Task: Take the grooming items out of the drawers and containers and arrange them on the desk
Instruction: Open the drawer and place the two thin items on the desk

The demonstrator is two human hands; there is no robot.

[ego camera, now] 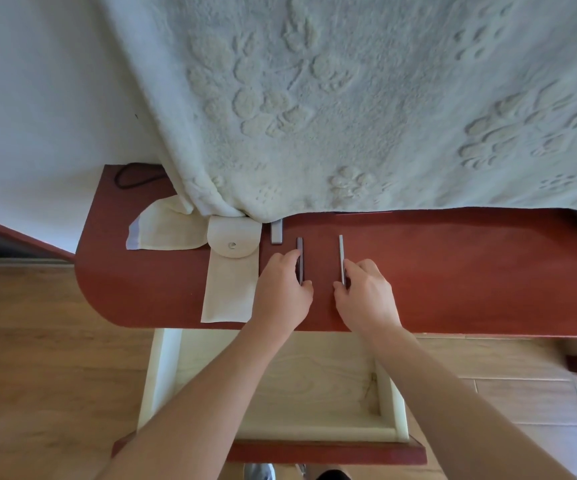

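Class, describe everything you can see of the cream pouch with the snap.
The pouch is a long, flat sleeve of cream fabric, with a rounded flap folded over its far end and one metal snap on it. It lies flat on the red-brown desk, near end at the front edge, far end against the blanket. Another cream cloth meets its left side. The left hand lies close by its right edge; contact is unclear.

A dark slim tool (299,245) and a silver slim tool (341,247) sat parallel on the surface (453,271), with a cream snap pouch (233,275) toward its left edge.
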